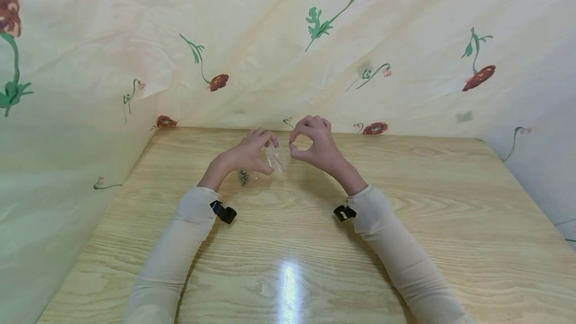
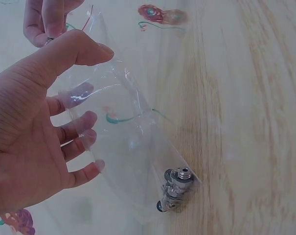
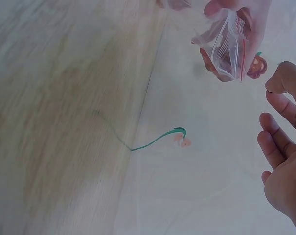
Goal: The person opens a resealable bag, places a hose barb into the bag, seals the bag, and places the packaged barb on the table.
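Note:
My left hand (image 1: 247, 153) holds a clear zip bag (image 2: 133, 147) by its mouth, thumb on one side and fingers showing through the plastic on the other. Its red seal line shows in the right wrist view. Several shiny threaded metal pieces (image 2: 177, 188), like small screws with dark rings, lie bunched in the bag's bottom corner. Just right of the bag, my right hand (image 1: 317, 141) pinches a tiny metal piece (image 2: 49, 40) between thumb and index finger. Mostly hidden by the fingertips, its exact kind does not show.
A wood-grain table (image 1: 288, 224) lies under both forearms, with a bright light reflection near its front. Cream cloth (image 1: 270, 39) printed with red flowers hangs behind the table's back edge and along the left side. Each wrist carries a black strap mount (image 1: 223, 212).

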Demonstrator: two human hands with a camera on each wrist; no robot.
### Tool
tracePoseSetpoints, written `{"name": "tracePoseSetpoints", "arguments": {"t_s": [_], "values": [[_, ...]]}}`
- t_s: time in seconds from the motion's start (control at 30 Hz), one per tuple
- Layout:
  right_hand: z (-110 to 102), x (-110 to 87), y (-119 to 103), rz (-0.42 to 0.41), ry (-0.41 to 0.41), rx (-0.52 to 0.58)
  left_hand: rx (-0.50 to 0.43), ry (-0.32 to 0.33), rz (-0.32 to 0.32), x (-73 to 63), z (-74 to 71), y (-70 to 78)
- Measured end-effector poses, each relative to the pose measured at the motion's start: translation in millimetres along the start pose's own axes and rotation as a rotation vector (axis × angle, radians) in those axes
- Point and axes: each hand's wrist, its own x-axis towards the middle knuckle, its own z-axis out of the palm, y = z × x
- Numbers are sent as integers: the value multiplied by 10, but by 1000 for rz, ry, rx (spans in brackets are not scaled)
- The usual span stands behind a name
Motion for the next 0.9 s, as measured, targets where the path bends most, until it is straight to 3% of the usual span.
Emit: {"name": "tracePoseSetpoints", "arguments": {"t_s": [0.9], "values": [[124, -57, -89, -43, -89, -66, 13, -2, 8, -13, -3, 0]]}}
